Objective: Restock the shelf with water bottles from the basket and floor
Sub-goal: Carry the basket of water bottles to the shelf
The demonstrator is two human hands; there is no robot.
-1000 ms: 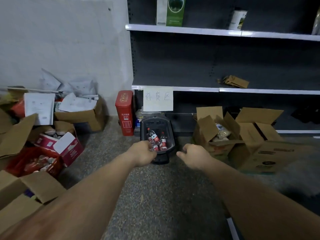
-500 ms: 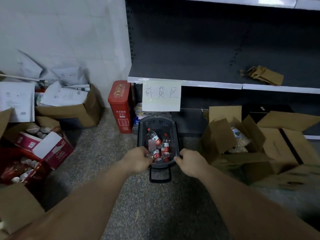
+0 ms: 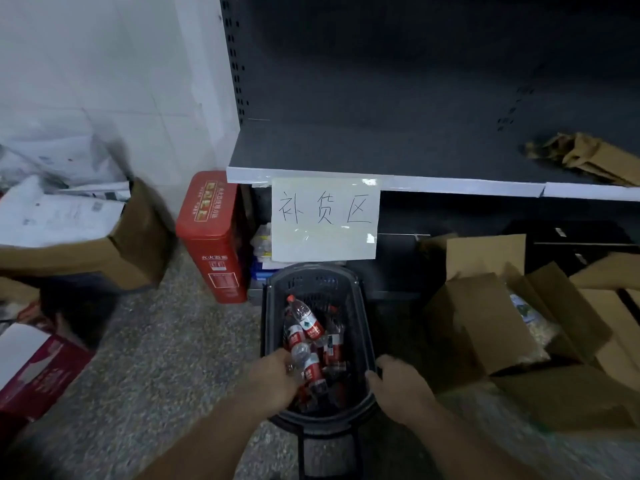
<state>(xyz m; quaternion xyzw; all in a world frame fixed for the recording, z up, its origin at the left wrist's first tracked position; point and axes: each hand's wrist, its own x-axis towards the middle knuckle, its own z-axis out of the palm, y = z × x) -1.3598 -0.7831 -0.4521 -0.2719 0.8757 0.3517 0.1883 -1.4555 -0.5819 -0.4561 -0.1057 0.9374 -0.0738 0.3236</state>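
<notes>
Where the head view looks down at the floor, a dark grey plastic shopping basket [image 3: 360, 306] stands below the dark metal shelf [image 3: 398, 150], just under a white paper sign with handwritten characters [image 3: 323, 220]. Several clear water bottles with red labels [image 3: 306, 322] lie piled inside the basket. The uppermost bottle lies tilted, its long axis running from lower right to upper left, red cap toward the shelf. The left hand [image 3: 270, 379] reaches into the near end of the basket, fingers curled round a bottle [image 3: 311, 370] whose long axis runs roughly toward the shelf. The right hand [image 3: 398, 389] grips the basket's right rim, fingers curled over it. A red rectangular tin box [image 3: 207, 237] stands left of the basket; open brown cardboard boxes [image 3: 485, 323] stand to the right.
</notes>
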